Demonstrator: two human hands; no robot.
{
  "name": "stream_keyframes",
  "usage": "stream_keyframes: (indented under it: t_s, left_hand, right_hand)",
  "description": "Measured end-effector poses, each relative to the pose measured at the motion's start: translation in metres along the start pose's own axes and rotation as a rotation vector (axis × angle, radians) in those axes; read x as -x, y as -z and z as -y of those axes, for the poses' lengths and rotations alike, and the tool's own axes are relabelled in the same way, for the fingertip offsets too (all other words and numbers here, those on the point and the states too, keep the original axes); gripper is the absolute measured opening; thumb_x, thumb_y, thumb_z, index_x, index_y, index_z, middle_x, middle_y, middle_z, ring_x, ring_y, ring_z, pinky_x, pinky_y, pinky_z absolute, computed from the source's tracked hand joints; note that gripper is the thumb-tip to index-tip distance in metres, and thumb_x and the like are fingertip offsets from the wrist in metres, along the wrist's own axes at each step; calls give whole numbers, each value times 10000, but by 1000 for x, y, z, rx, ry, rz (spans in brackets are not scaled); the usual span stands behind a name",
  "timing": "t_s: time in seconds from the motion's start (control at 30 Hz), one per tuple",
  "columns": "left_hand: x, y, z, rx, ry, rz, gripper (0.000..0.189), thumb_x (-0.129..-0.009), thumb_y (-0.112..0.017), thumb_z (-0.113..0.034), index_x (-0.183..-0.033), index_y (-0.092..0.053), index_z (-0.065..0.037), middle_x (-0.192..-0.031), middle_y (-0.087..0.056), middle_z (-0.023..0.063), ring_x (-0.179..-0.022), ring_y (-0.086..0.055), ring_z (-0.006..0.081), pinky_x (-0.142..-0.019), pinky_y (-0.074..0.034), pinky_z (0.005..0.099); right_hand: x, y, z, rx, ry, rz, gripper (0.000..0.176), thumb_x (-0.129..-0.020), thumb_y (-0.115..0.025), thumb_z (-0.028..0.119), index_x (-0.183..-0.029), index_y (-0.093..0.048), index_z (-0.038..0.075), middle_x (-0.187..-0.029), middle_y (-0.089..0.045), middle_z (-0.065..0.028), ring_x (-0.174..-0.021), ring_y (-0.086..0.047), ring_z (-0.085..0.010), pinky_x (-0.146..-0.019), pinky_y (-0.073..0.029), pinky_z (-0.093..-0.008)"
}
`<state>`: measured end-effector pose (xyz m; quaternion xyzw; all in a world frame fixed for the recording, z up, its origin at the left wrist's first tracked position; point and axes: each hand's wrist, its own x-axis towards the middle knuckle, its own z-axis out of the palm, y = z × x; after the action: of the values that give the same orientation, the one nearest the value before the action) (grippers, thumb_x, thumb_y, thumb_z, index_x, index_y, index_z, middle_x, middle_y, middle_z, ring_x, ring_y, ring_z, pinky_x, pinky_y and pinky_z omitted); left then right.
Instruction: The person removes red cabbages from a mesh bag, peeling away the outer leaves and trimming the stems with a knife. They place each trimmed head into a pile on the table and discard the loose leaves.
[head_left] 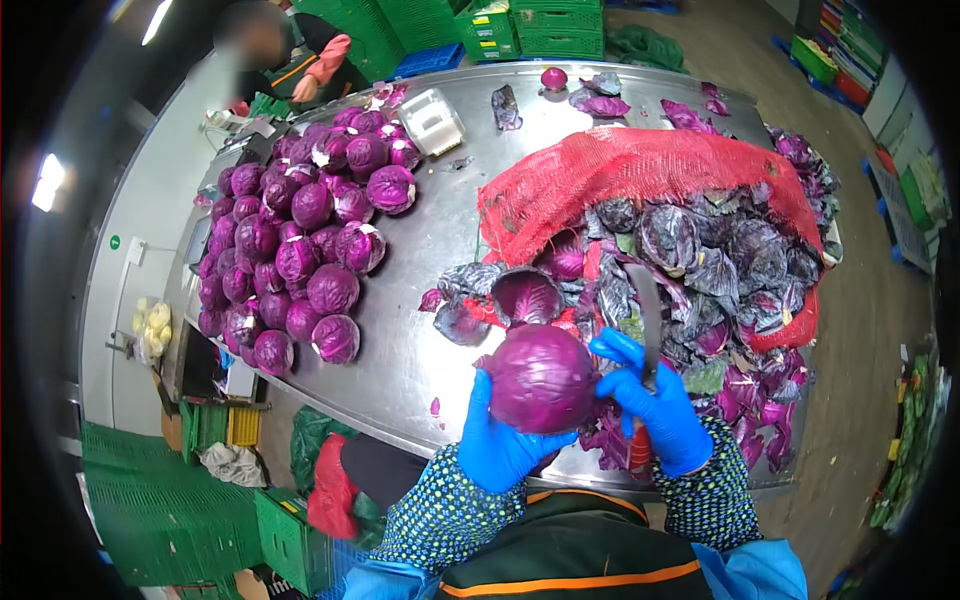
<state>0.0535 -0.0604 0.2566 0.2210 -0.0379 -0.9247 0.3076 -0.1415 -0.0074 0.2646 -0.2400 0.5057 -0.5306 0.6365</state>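
My left hand [500,440], in a blue glove, cups a round red cabbage [541,377] from below, just above the near edge of the steel table [420,300]. My right hand [655,405], also gloved in blue, grips a knife [649,315] whose blade points up and away, and its fingers touch the cabbage's right side. Behind the cabbage lie loose outer leaves [520,295] and a red mesh sack [620,175] spilling untrimmed cabbages.
A heap of trimmed red cabbages [300,230] fills the table's left side. A white container [432,120] stands beyond it. Another person [290,55] works at the far left corner. Green crates [530,25] stand behind the table and at lower left [160,510].
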Motion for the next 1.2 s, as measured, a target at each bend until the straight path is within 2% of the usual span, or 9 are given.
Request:
stream_keyframes:
  t_s: [0.1, 0.2, 0.3, 0.37, 0.53, 0.7, 0.73, 0.87, 1.2]
  left_hand:
    - [11, -4, -9, -329, -77, -78, 838, -818, -564, -520, -1425, -196, -74, -1400, -330, 210, -1282, -367, 364, -1015, -357, 530]
    - [20, -2, -8, -785, -438, -3, 918, -707, -717, -63, -1427, -148, -51, -1375, -358, 162, -1243, -417, 292, -991, -394, 398]
    - [17, 37, 8, -502, -357, -60, 909, -699, -715, -31, -1421, -163, -61, -1381, -347, 150, -1225, -432, 285, -993, -394, 396]
    - [21, 20, 6, -258, -328, -127, 918, -665, -739, -9, -1406, -200, -53, -1374, -348, 136, -1226, -424, 272, -1009, -378, 398]
    - [26, 29, -5, -919, -559, -97, 991, -624, -790, -97, -1408, -185, -56, -1360, -327, 138, -1258, -363, 260, -1045, -329, 394]
    - [10, 33, 4, -544, -538, -81, 956, -615, -798, -126, -1378, -227, -50, -1329, -337, 131, -1249, -350, 258, -1050, -314, 386]
    - [4, 33, 6, -809, -656, -205, 963, -596, -824, -133, -1358, -244, -32, -1306, -357, 126, -1209, -392, 243, -1034, -333, 376]
    - [12, 12, 5, -1312, -785, -206, 977, -598, -831, -82, -1356, -215, -51, -1318, -362, 153, -1194, -438, 260, -974, -420, 385]
    - [17, 7, 13, -1406, -686, -373, 913, -585, -844, -127, -1296, -287, 11, -1211, -385, 150, -1142, -439, 249, -957, -396, 355]
  right_hand:
    - [-14, -12, -12, 9, 123, 167, 684, -807, -686, 228, -1377, -350, 52, -1206, -526, -68, -827, -551, -75, -546, -462, -196]
    - [-21, -24, -31, -296, 51, 154, 744, -768, -711, 282, -1367, -334, 51, -1117, -557, -61, -781, -567, -114, -565, -483, -227]
    - [-13, -14, -51, -436, -105, 285, 672, -791, -676, 323, -1323, -376, 44, -983, -601, -47, -680, -582, -132, -535, -469, -234]
    - [-11, -13, -43, 119, -208, 144, 610, -841, -617, 329, -1322, -375, 42, -1013, -611, -55, -685, -587, -126, -511, -459, -225]
    - [-4, 24, -38, -97, -182, -104, 486, -896, -549, 247, -1315, -391, 58, -1071, -587, -65, -742, -581, -120, -481, -452, -214]
    - [14, -1, -22, 196, 180, -87, 466, -902, -510, 78, -1349, -383, 53, -1010, -558, -89, -779, -569, -122, -596, -498, -248]
    - [13, 1, -20, 668, 452, 41, 445, -888, -504, 44, -1329, -443, 66, -959, -560, -97, -773, -577, -138, -594, -492, -255]
    - [18, -11, 1, 1067, 708, 204, 498, -795, -571, 34, -1271, -539, 177, -872, -561, -61, -714, -576, -197, -576, -483, -301]
    - [12, -10, -17, 1268, 791, 130, 534, -755, -597, 67, -1242, -554, 280, -816, -518, -35, -663, -544, -203, -510, -449, -320]
